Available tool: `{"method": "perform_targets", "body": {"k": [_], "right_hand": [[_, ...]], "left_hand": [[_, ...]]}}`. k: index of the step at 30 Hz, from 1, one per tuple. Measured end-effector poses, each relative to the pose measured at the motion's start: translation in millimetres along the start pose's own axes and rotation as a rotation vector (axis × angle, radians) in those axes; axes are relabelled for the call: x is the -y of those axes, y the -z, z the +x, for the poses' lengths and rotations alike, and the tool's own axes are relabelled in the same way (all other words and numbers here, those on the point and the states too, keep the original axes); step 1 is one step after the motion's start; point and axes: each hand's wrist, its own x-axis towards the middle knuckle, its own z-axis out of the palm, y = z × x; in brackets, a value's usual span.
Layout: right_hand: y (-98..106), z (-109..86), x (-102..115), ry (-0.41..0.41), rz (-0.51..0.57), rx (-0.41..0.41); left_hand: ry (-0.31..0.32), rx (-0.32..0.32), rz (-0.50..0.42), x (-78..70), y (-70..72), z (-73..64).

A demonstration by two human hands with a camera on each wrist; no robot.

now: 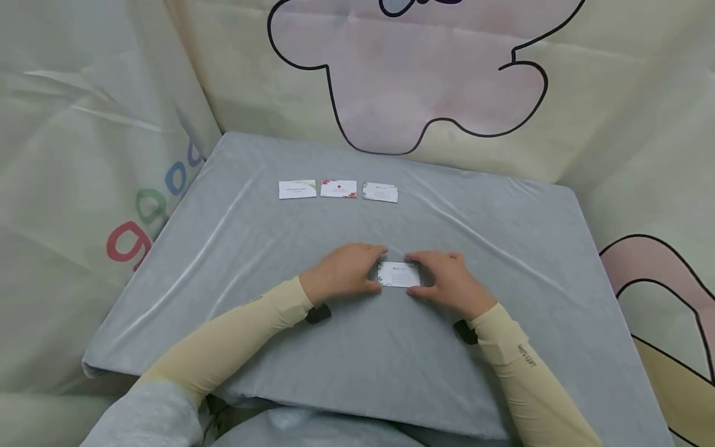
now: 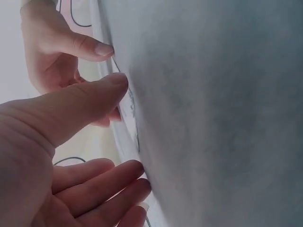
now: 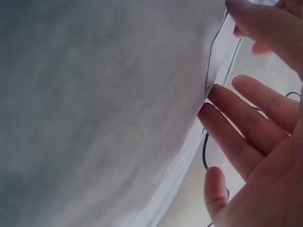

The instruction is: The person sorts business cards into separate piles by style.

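A white business card with green leaf corners and small print lies on the grey cloth between the two hands. My left hand is at its left end, thumb and fingers spread apart around the near and far corners. At the right end, my right hand spreads its thumb and fingers likewise. In the right wrist view, the fingertips come up to the card's edge. The left wrist view shows the left thumb partly covering the card. Whether every fingertip touches it is hard to tell.
Farther back lie three cards in a row: one with a yellow corner, one with red flowers, and a leaf-patterned one. The grey cloth has creases. Printed curtains stand behind and beside the table.
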Motion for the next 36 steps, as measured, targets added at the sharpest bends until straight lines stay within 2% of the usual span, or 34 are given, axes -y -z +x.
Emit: {"method": "perform_targets", "body": {"k": [5, 9, 12, 19, 30, 36], "right_hand": [[1.3, -2.3, 2.2, -0.002, 0.007, -0.01], [-0.1, -1.0, 4.2, -0.015, 0.015, -0.007], [-1.5, 0.4, 5.3, -0.025, 0.013, -0.012], [-2.8, -0.3, 6.1, -0.019, 0.039, -0.029], [-4.6, -6.5, 9.4, 0.025, -0.001, -0.089], [-5.4, -4.8, 13.4, 0.015, 0.004, -0.078]], "left_hand": [[0.014, -0.018, 0.015, -1.3, -6.0, -1.0], [0.002, -0.043, 0.035, 0.5, -9.3, -2.3], [-0.02, -0.057, 0.044, 2.0, -9.8, -2.1], [-0.012, -0.086, 0.05, 1.6, -9.9, -1.4], [-0.051, -0.127, 0.041, -1.6, -9.8, -0.9], [-0.035, -0.132, -0.003, 2.5, -8.5, -3.2]]}}
